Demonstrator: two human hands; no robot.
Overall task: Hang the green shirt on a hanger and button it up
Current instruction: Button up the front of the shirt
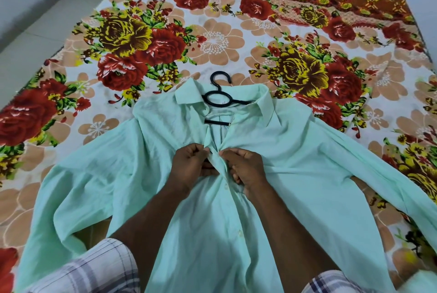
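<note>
Covering most of the view: bed (35,39) with a floral sheet (212,39), red and yellow roses on a white and peach ground, darker patterned band along the far edge. Green shirt (295,150) lies front up on the sheet, collar pointing away from the person, both sleeves spread out to the sides, fabric wrinkled. Black hanger (217,98) sits inside the shirt at the neck; hook and loop stick out past the open collar, a short piece of the bar shows in the neck opening, the rest is hidden under the cloth. Front edges are parted below the collar and meet where the hands are; nearer the person the overlapping edge runs closed with pale buttons visible along it. Two bare forearms reach in from the bottom of the view, checked sleeves (94,269) at the elbows. Left hand (189,165) has its fingers (201,150) pinched together on the left front edge at upper chest level. Right hand (246,167) pinches the opposite edge, thumb and forefinger closed on the cloth. Hands are just beside each other, fingertips nearly touching over the seam. Button between them too small to make out; cannot tell if it is through its hole.
</note>
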